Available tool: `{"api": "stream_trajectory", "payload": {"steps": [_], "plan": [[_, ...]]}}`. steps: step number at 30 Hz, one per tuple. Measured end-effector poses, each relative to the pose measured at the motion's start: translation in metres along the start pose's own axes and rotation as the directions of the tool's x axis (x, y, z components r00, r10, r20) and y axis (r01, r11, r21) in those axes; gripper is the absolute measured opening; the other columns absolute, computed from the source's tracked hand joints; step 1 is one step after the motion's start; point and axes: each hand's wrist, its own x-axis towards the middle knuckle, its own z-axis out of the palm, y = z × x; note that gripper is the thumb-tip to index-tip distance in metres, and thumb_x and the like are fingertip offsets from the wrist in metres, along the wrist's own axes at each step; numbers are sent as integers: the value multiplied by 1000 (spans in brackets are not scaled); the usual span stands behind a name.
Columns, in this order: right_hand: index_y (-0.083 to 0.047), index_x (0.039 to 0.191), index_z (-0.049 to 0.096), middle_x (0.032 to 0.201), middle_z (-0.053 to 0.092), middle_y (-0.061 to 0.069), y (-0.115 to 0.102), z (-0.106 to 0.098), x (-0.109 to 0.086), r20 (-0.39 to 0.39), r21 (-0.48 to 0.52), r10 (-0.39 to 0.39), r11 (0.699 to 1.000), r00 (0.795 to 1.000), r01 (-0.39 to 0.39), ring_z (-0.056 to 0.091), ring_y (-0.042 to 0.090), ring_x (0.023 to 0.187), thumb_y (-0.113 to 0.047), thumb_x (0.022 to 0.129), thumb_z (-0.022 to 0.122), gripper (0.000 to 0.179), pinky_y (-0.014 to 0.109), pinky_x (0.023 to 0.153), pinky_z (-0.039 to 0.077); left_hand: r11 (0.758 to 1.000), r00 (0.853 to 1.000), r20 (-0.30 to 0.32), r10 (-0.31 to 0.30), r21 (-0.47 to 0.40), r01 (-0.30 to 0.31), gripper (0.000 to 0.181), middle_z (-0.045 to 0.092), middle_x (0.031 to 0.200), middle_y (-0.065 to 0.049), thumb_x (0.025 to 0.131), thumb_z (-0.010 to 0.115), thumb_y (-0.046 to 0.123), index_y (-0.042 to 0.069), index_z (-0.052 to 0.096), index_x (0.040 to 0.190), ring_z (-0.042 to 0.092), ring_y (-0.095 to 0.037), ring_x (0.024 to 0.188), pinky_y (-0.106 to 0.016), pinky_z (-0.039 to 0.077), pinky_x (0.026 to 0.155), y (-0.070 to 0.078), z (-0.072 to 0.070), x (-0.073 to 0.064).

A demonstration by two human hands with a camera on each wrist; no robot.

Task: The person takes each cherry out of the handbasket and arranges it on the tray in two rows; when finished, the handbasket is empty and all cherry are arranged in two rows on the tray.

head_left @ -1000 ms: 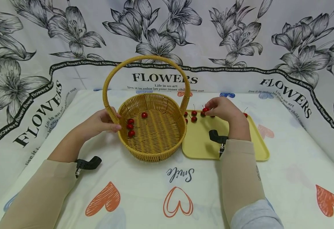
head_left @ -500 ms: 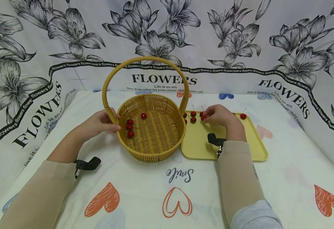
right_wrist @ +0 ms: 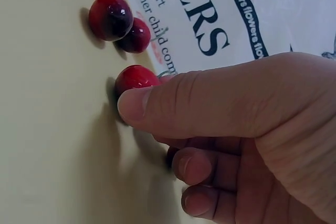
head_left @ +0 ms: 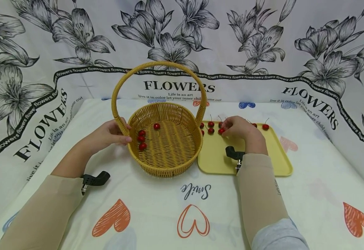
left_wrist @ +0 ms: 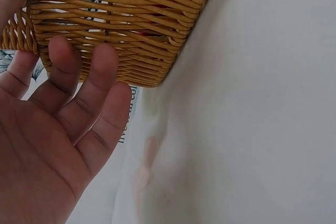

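1. Left hand (head_left: 108, 134) grips the wicker basket (head_left: 166, 170) by its handle (head_left: 158, 64), low down; light steadying should suffice.
2. Right hand (head_left: 239, 128) pinches a red cherry (head_left: 221, 131) on the yellow tray (head_left: 216, 158), right of the basket; squeeze gently, lest it roll.
3. One basket, one tray; four cherries (head_left: 141, 138) inside the basket, at least eight right of it.

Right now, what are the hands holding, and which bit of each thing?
The left hand holds the basket low on its handle, at the left side. The right hand pinches a cherry by its round red part.
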Motion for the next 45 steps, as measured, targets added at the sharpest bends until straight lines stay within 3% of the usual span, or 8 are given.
{"api": "stream_trajectory", "payload": {"steps": [16, 23, 29, 33, 38, 45], "plan": [[-1, 122, 62, 106, 58, 13, -23, -19, -22, -100, -84, -135, 988, 986, 127, 52, 29, 96, -17, 96, 71, 31, 43, 85, 43, 1000, 1000, 2, -10, 7, 10, 38, 69, 101, -7, 94, 75, 7, -1, 51, 122, 67, -22, 88, -40, 58, 82, 1, 0, 0], [-8, 118, 63, 103, 59, 12, -47, -28, -42, -160, -45, -193, 981, 968, 188, 63, 27, 79, -21, 97, 70, 26, 39, 68, 48, 1000, 1000, -5, -14, 14, 14, 39, 69, 102, -8, 93, 76, 8, -1, 52, 122, 67, -22, 89, -40, 58, 82, 1, 0, -1], [-13, 114, 64, 99, 59, 11, -69, -26, -55, -183, -11, -258, 965, 949, 261, 60, 27, 68, -24, 95, 73, 24, 39, 59, 49, 1000, 1000, -2, -12, 9, 12, 39, 69, 102, -7, 94, 76, 8, -1, 52, 122, 67, -22, 89, -40, 58, 82, 0, 0, -1], [-15, 111, 67, 93, 60, 11, -82, -19, -59, -176, 19, -337, 938, 925, 346, 54, 27, 65, -23, 94, 75, 20, 39, 56, 47, 1000, 1000, 0, -12, 5, 12, 38, 69, 102, -7, 94, 75, 8, -1, 51, 123, 67, -22, 88, -40, 58, 82, 1, 0, -2], [-10, 108, 68, 86, 62, 13, -95, -7, -57, -117, 95, -421, 897, 899, 432, 56, 33, 73, -19, 94, 75, 18, 38, 60, 46, 1000, 1000, 2, -21, 9, 21, 40, 68, 104, -9, 94, 75, 9, 0, 51, 124, 67, -22, 90, -40, 57, 83, 1, 0, -1], [-8, 108, 68, 91, 65, 13, -105, 2, -58, -77, 148, -440, 882, 895, 447, 62, 37, 83, -15, 96, 71, 14, 37, 64, 51, 1000, 1000, 2, -24, 19, 24, 41, 67, 106, -11, 94, 76, 11, 0, 50, 124, 66, -24, 90, -41, 57, 84, 1, 0, -1]]}}
